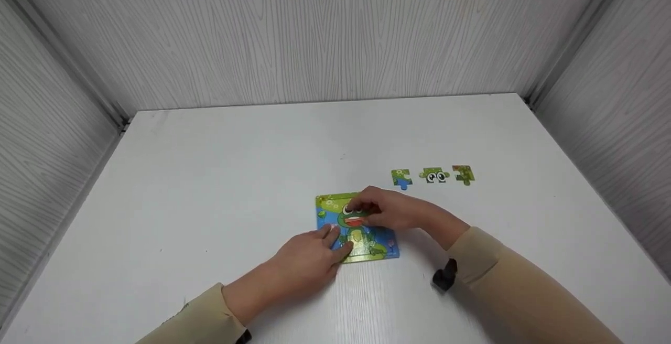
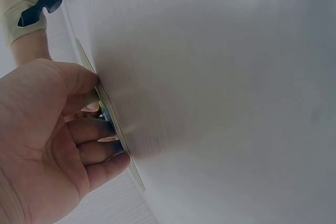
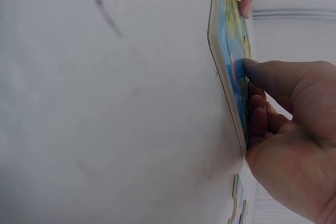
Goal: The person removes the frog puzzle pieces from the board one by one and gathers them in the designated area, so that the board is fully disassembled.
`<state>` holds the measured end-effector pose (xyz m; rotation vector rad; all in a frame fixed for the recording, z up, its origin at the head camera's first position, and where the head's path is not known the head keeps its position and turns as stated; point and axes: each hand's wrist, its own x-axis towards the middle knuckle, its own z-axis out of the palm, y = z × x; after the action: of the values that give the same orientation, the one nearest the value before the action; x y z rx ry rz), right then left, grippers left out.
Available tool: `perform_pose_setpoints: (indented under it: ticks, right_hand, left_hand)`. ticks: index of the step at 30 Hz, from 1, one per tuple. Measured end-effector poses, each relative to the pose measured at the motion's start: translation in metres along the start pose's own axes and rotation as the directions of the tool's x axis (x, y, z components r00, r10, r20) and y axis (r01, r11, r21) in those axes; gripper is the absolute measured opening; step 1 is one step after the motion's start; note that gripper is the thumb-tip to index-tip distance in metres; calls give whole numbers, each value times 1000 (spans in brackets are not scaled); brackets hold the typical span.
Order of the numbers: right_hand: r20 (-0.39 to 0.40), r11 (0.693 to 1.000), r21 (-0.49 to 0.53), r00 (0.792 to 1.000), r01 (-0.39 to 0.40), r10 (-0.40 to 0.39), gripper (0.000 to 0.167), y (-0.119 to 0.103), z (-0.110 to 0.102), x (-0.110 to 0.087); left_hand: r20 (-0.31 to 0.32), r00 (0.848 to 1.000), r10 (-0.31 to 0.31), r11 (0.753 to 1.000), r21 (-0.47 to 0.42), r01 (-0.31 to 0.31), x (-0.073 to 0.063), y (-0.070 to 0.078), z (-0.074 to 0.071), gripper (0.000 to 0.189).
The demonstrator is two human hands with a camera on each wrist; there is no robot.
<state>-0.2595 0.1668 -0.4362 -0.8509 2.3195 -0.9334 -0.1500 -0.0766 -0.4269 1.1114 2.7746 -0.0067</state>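
A square frog jigsaw puzzle (image 1: 386,242) lies on the white table, its green frog facing up. My left hand (image 1: 306,260) rests on the puzzle's lower left part, thumb and fingers fairly straight against it. Over the frog's face bends my right hand (image 1: 396,208), fingers curled, with thumb and forefinger touching the puzzle near the mouth. Whether a piece is pinched there is hidden by the fingers. In the right wrist view, the right thumb (image 3: 262,72) touches the blue part of the puzzle. From the left wrist view the puzzle (image 2: 137,178) shows only edge-on.
Three loose puzzle pieces lie in a row beyond the right hand: a green and blue one (image 1: 401,177), one with two eyes (image 1: 434,175), and a green one with red (image 1: 464,173). Wood-grain panels (image 1: 335,34) enclose the table at the back and sides.
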Motion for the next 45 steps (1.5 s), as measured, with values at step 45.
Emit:
perform_pose_setpoints:
  ticks: [45]
  right_hand:
    - [5, 999, 23, 999, 31, -31, 52, 1, 2, 1]
  left_hand:
    - [-18, 1000, 17, 999, 38, -17, 1, -1, 4, 43]
